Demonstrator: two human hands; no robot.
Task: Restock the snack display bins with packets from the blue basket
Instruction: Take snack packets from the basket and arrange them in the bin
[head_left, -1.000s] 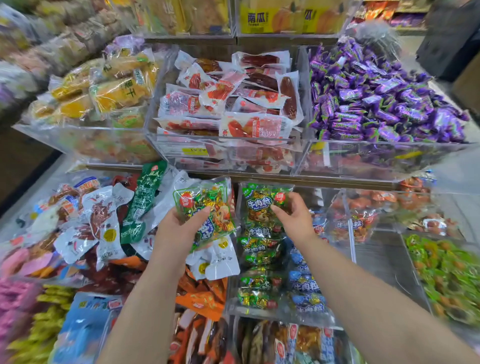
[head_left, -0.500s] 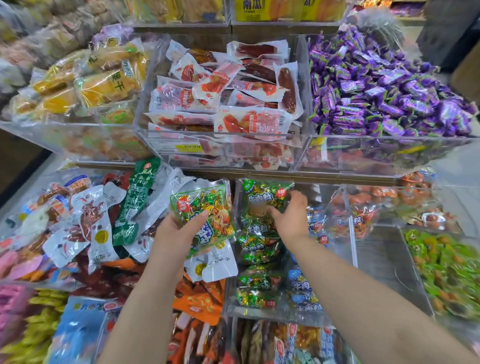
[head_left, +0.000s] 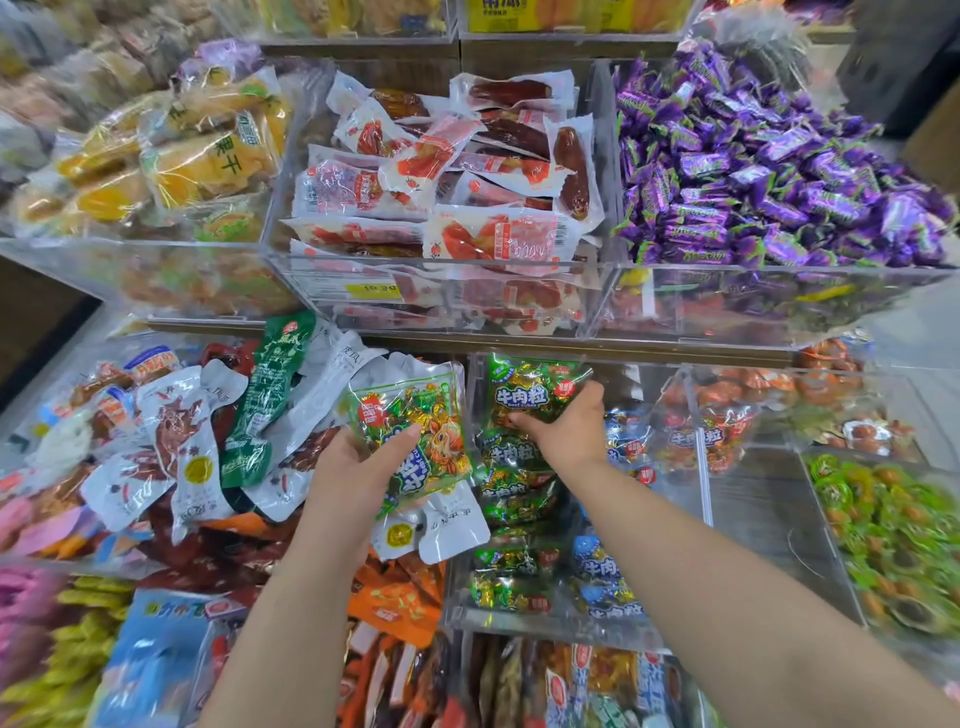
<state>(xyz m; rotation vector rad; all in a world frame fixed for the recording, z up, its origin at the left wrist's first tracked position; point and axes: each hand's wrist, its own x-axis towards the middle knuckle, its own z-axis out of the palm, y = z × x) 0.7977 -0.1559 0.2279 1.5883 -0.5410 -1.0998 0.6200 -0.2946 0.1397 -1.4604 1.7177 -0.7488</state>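
One packet (head_left: 524, 397) settling into the bin (head_left: 550, 621)
The right hand (head_left: 569, 434) has sunk, gripping it at the bin's 12 o'clock end; the left hand (head_left: 350, 467) holds a second packet (head_left: 415, 415).

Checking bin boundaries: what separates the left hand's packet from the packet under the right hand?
Head view: just the clear bin wall, between the lifted packet in the left hand and the binned packet the right hand grips.
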